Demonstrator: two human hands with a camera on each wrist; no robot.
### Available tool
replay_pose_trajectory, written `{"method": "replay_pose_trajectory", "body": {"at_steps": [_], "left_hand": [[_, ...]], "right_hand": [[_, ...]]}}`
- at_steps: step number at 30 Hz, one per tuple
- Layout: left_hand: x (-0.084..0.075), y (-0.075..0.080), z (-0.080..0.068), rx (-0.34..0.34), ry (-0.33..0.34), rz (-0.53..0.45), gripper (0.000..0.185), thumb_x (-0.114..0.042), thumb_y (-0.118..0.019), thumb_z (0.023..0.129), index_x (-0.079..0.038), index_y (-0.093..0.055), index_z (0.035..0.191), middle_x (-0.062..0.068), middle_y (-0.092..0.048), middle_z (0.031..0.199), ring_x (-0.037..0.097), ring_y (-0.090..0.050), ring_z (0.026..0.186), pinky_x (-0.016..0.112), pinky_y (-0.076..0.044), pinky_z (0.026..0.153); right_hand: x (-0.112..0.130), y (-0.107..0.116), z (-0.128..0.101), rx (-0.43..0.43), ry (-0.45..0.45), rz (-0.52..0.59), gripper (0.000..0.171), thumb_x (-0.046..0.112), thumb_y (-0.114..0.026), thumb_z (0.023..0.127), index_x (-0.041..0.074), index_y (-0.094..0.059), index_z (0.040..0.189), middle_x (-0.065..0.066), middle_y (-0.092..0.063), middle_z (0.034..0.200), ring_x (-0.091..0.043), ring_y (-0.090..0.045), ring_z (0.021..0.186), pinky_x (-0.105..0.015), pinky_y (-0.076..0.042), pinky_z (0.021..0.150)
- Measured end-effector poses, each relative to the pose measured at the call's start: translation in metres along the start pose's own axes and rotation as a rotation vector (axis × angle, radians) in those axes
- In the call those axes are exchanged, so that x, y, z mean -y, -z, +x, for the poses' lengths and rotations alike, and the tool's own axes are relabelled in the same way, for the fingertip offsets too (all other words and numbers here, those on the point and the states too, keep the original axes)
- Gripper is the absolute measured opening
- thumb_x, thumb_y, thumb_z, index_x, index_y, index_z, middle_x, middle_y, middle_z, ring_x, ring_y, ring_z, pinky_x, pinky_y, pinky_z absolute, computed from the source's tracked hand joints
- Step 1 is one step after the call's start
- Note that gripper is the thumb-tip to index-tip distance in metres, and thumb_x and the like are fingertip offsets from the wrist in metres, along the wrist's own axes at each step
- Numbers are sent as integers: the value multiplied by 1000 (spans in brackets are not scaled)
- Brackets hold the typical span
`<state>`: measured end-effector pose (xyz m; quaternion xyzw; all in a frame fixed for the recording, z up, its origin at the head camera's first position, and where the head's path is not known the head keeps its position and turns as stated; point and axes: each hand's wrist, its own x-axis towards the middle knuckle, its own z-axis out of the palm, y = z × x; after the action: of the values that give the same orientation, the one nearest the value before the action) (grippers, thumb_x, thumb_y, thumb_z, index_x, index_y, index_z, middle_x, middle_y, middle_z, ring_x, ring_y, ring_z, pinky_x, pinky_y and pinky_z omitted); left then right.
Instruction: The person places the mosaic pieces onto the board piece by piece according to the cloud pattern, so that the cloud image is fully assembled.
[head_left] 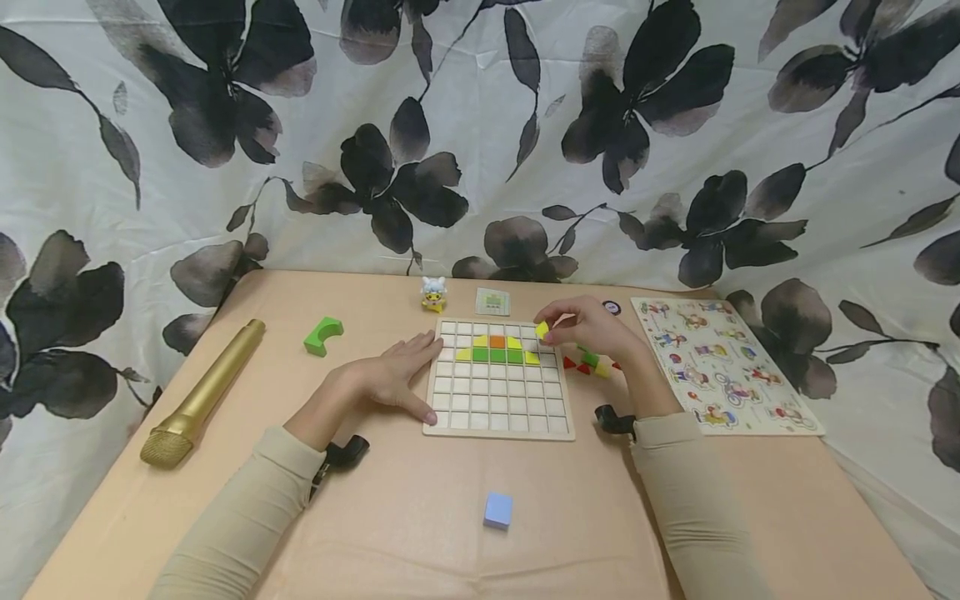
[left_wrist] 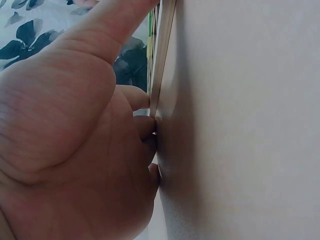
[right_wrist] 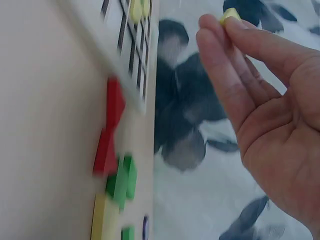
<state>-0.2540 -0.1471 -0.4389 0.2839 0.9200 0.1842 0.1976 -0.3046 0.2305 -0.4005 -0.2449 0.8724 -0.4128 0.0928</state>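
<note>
A white grid board (head_left: 498, 408) with a wooden frame lies on the table. In its upper rows sit several green tiles (head_left: 498, 356), an orange square (head_left: 497, 342) and yellow pieces at the ends. My left hand (head_left: 382, 379) rests at the board's left edge, fingers extended, thumb on the lower left corner. Above the upper right of the board, my right hand (head_left: 588, 327) pinches a small yellow block (head_left: 542, 330) between thumb and fingertips. In the right wrist view the yellow block (right_wrist: 230, 15) shows at the fingertips, raised off the board.
Loose red, green and yellow blocks (head_left: 602, 371) lie right of the board. A sticker sheet (head_left: 723, 367) is farther right. Around stand a gold microphone (head_left: 202, 396), green arch (head_left: 323, 336), figurine (head_left: 433, 293), small card (head_left: 492, 302) and blue block (head_left: 498, 510).
</note>
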Motion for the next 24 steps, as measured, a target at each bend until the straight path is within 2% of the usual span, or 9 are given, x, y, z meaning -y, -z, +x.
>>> {"method": "replay_pose_trajectory", "body": {"at_steps": [5,7,11,14,18,21,24], "left_hand": [[1,-1,1,-1,5,-4,136,-70,-84,72,-11,-9,168,14,5,176,35,3,163,54,-3,133],[1,-1,1,0,5,-1,136,-71,-84,72,-10,-8,168,14,5,176,35,3,163,53,-3,133],[2,-1,1,8,2,5,137,-71,-83,72,-11,-7,169,13,6,176,34,4,163,52,-2,133],[4,-1,2,13,2,11,137,-73,-82,73,-12,-6,169,13,7,176,34,4,163,52,-3,133],[5,0,2,12,-6,12,136,-72,-82,73,-11,-7,169,13,8,176,34,5,163,53,-2,133],[4,1,0,8,-14,7,135,-71,-82,74,-10,-7,168,13,8,176,34,5,163,53,-2,133],[4,1,-1,5,-19,4,135,-70,-82,74,-10,-7,168,13,8,176,34,5,163,53,-2,133]], "right_hand": [[14,-18,13,43,53,74,14,7,-76,93,6,-72,106,-13,-70,103,-29,-72,88,-34,-63,82],[17,-25,19,67,76,83,16,6,-74,94,2,-73,110,-16,-72,103,-31,-73,87,-34,-64,80],[22,-41,31,135,97,73,25,3,-71,96,-3,-75,120,-19,-75,114,-32,-75,89,-30,-64,81],[28,-51,40,190,117,-2,26,1,-73,95,0,-76,121,-15,-76,119,-26,-74,97,-29,-63,88],[39,-63,46,241,161,-140,26,4,-78,92,4,-76,118,-8,-76,114,-19,-67,104,-32,-60,95],[46,-73,51,260,183,-224,23,10,-82,89,6,-76,111,-4,-75,103,-16,-66,96,-31,-60,89],[51,-84,55,282,204,-294,21,16,-85,88,8,-75,105,-1,-72,91,-12,-63,83,-26,-56,77]]}}
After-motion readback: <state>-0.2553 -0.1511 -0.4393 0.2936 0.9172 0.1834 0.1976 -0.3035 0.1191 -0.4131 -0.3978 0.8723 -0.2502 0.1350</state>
